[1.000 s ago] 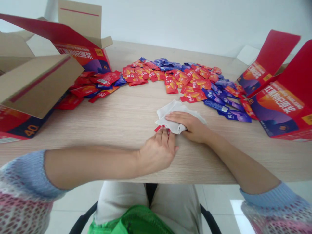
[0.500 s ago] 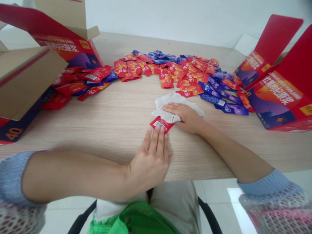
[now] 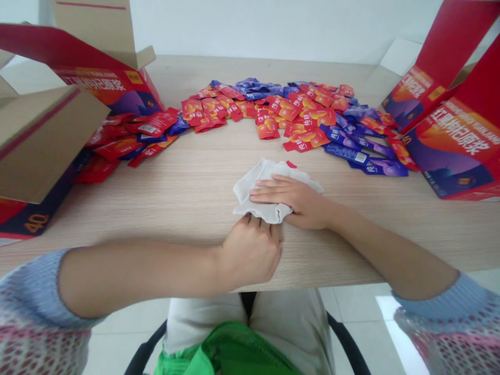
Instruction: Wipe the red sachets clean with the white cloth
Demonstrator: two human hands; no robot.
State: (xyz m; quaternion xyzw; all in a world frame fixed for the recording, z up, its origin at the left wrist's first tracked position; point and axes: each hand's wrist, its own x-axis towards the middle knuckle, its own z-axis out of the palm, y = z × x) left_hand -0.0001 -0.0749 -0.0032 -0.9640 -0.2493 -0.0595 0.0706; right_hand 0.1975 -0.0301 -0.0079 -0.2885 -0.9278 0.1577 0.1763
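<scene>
Near the middle of the table, a white cloth [image 3: 253, 179] lies spread under my right hand [image 3: 299, 200], whose fingers are stretched flat across it, pointing left. A small red corner of a sachet [image 3: 291, 164] shows past the cloth's far edge; the rest is covered. My left hand [image 3: 253, 247] rests at the cloth's near edge, its fingers bent and pressed together. Its fingertips are hidden at the cloth, and what they hold, if anything, cannot be seen.
Red and blue sachets [image 3: 308, 122] lie in an arc beyond the cloth, with more sachets [image 3: 156, 124] at the left. Open red boxes stand left [image 3: 136, 94] and right [image 3: 461, 140] on the wooden table [image 3: 156, 208].
The cloth and my right hand have come nearer and slightly left, over the red sachet that lay in view. My left hand's fingers, stretched out before, have bent.
</scene>
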